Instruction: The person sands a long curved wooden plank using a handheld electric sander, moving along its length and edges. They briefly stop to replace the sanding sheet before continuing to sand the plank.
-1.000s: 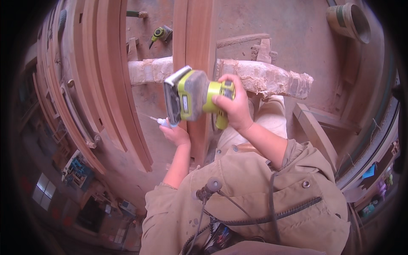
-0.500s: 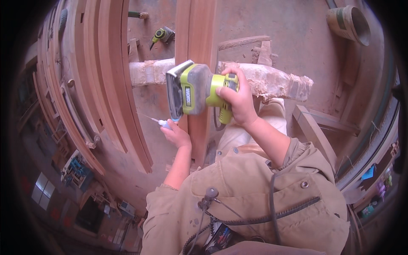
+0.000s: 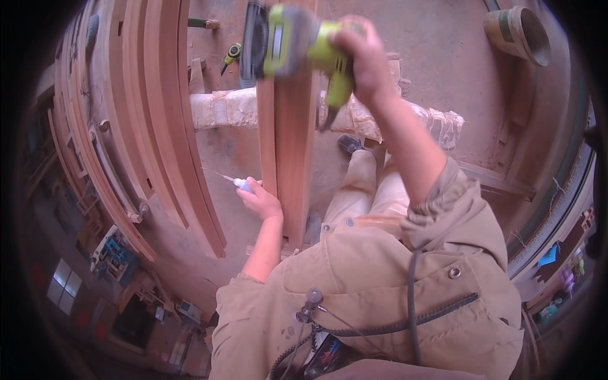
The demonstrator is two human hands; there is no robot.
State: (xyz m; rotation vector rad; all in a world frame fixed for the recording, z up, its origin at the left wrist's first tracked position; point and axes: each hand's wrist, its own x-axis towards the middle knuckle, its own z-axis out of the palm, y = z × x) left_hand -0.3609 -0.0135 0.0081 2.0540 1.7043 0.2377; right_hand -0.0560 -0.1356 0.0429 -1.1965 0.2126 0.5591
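Observation:
My right hand [image 3: 368,63] grips a green and grey power sander [image 3: 290,45] by its body. Smeared by motion, the sander is in the air over the far part of a reddish wooden beam [image 3: 295,149], its flat pad turned to the left. Closer to me, my left hand [image 3: 263,202] is closed around a small white squeeze bottle [image 3: 241,183] with a long thin nozzle pointing left. That hand is at the left edge of the beam; whether it touches the wood I cannot tell.
A wrapped, tattered crosspiece [image 3: 218,109] lies under the beam. Long planks [image 3: 166,101] run along the left. Another green tool [image 3: 233,53] is on the floor beyond, partly hidden by the sander. A bucket [image 3: 514,35] lies tipped at far right.
My right hand has carried the sander away from me, toward the far end of the beam. My left hand and the bottle have barely moved.

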